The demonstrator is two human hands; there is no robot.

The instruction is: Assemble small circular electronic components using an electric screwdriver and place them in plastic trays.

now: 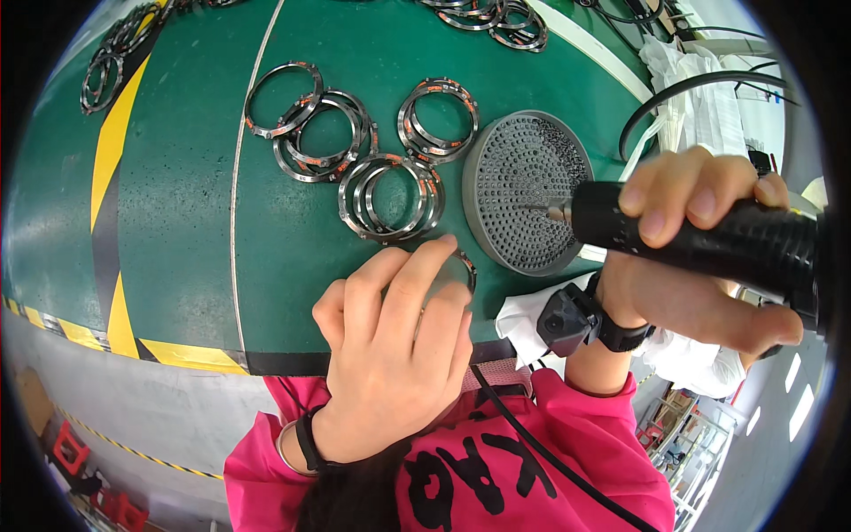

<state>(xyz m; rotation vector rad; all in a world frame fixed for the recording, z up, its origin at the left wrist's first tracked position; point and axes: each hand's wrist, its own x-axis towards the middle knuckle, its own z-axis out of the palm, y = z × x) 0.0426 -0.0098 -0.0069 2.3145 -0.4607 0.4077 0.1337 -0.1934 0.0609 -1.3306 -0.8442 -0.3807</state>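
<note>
In my right hand (pixel 691 204) is a black electric screwdriver (pixel 700 235), its fingers wrapped round the body. The tool lies almost level, and its thin bit points left over a round grey tray (pixel 472 204) of small dark screws or pins. Whether the bit touches one of them I cannot tell. My left hand (pixel 399 324) rests near the table's front edge with bent fingers on a metal ring (pixel 469 269). Most of that ring is hidden under the fingers. Just beyond them lies a group of overlapping silver rings (pixel 355 199) with orange marks.
More rings lie farther back, one group (pixel 436 155) beside the tray and another (pixel 306 174) to its left. Others sit at the far edge (pixel 519 40) and far left (pixel 102 80). Yellow-black tape (pixel 120 151) crosses the green table (pixel 177 239). A black cable (pixel 700 80) arches at the right.
</note>
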